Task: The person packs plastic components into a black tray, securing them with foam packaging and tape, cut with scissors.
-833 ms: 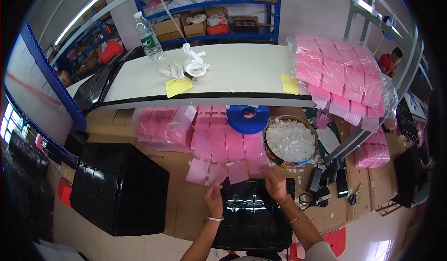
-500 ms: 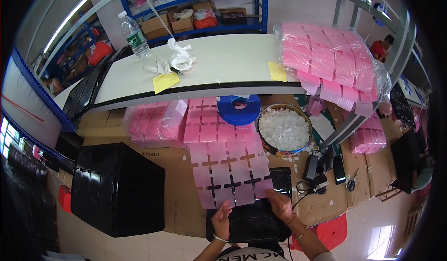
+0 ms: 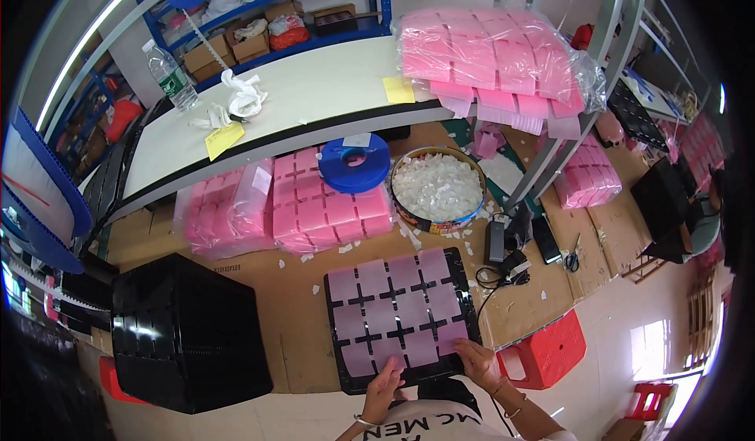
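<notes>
A thin translucent pink sheet [image 3: 397, 309] with cross-shaped cut-outs lies over a flat black tray [image 3: 469, 315] at the table's front edge. The tray's rim shows around the sheet, and black shows through the cut-outs. My left hand [image 3: 383, 387] is closed on the sheet's near edge, left of the middle, thumb and fingers pinched. At the near right corner, my right hand [image 3: 478, 365] pinches the sheet too. Behind the tray stands a stack of similar pink sheets [image 3: 314, 225], with a blue reel [image 3: 334, 175] resting on it.
A round tin [image 3: 440, 225] of white chips stands behind the tray. To the left is a tall stack of black trays [image 3: 189, 331]. A black adapter [image 3: 494, 240], a phone [image 3: 545, 238] and scissors [image 3: 572, 260] lie right. Bagged pink sheets [image 3: 487, 56] rest on the white shelf [image 3: 330, 71].
The pink sheet has come off the stack toward me and down onto the black tray, both hands still at its near edge. The view has shifted to the right.
</notes>
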A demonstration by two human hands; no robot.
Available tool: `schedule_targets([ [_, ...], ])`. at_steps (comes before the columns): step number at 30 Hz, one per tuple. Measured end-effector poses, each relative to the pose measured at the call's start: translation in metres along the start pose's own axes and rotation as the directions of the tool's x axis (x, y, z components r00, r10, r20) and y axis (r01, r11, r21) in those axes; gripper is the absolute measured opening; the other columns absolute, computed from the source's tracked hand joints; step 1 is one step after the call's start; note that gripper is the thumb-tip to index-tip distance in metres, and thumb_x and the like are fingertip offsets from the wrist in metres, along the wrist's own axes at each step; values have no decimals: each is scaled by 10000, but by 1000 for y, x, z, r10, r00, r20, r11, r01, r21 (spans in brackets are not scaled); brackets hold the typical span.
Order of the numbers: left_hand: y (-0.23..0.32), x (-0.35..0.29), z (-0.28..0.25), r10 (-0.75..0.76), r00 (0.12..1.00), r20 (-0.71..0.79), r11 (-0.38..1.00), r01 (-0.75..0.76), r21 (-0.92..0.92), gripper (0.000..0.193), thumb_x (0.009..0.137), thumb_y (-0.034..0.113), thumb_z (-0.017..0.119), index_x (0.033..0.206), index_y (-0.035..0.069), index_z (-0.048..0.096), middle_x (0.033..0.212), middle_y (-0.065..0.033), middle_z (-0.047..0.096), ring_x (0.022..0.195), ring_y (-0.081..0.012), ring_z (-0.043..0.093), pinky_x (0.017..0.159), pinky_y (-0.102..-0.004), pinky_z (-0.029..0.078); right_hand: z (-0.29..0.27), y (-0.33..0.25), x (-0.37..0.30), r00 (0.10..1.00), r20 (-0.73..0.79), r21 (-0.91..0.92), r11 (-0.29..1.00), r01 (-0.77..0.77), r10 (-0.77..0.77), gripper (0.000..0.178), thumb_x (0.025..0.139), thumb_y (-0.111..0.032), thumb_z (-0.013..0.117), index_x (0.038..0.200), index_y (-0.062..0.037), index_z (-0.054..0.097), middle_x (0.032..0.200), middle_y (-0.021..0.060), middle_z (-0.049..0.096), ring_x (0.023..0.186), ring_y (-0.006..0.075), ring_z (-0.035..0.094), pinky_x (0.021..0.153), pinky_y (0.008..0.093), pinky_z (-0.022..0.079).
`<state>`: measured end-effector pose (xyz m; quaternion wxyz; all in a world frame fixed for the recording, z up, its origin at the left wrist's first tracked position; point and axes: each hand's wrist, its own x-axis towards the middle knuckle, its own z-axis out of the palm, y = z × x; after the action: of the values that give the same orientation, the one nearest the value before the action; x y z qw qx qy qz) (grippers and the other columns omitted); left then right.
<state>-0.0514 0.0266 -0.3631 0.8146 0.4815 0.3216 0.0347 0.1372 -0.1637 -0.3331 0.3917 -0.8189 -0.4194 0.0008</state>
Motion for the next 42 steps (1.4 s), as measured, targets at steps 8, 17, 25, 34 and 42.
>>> schedule_targets([
  [8,-31,-3,-19,-157,949,271,987,161,7,709,1049,217,519,1575,27,83,1530,-196,385,1261,-206,511,979,-298,479,-7,-5,-30,996,8,-45,995,-88,88,157,824,78,666,976,37,675,1047,175,707,928,330,711,782,360,591],
  [17,-9,-8,-3,-201,958,206,980,197,40,819,1051,287,517,1560,-18,-48,1470,-170,404,1176,-161,550,1057,-320,412,-1,-2,-35,995,-27,-26,995,-97,97,159,832,84,648,981,36,673,1049,184,702,931,337,707,791,366,588],
  [25,-9,-8,0,-255,949,187,965,262,-17,872,1041,291,536,1555,1,-106,1425,-169,449,1091,-189,600,1058,-339,433,-7,1,-37,997,-9,-83,994,-77,77,141,829,39,653,960,5,692,1071,157,710,914,312,712,755,371,579],
  [34,-2,-8,-53,116,991,-70,874,-69,481,641,962,275,661,1475,41,358,1235,-144,597,1144,-188,575,875,-300,503,-43,-14,-13,988,118,-158,984,-77,97,284,746,8,643,1021,-21,709,1231,155,653,962,356,635,849,450,517],
  [42,79,163,-69,795,572,-200,235,14,972,923,866,524,684,1508,7,268,1489,-273,353,1338,-468,378,1091,-559,310,33,57,117,947,-297,-156,972,-174,122,692,872,-210,716,1422,48,384,1393,286,487,1239,466,486,1058,497,384],
])
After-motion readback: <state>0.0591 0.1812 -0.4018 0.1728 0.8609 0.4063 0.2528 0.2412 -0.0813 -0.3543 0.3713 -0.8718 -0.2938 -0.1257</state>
